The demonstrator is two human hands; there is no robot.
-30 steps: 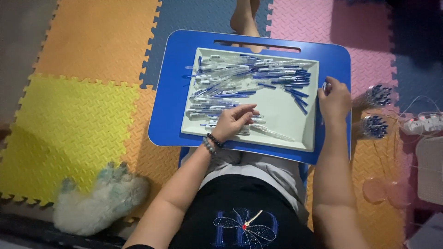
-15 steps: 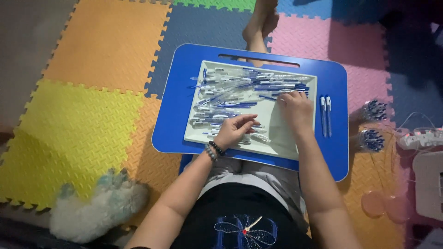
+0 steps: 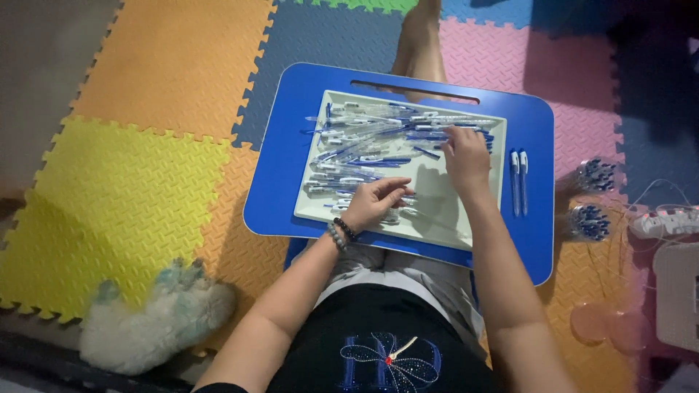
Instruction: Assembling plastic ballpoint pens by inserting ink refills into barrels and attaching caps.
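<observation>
Left hand (image 3: 371,204) grip: fingers curled onto pen parts at the pale tray's (image 3: 466,233) near edge; can't tell what's pinched. Right hand (image 3: 466,156) grip: fingertips narrow, down on the pen pile (image 3: 364,149) at its right end. Tray's right half bare. Tray sits on blue tabletop (image 3: 280,182); two finished pens (image 3: 518,178) lie on its right margin, just beside the tray's edge.
</observation>
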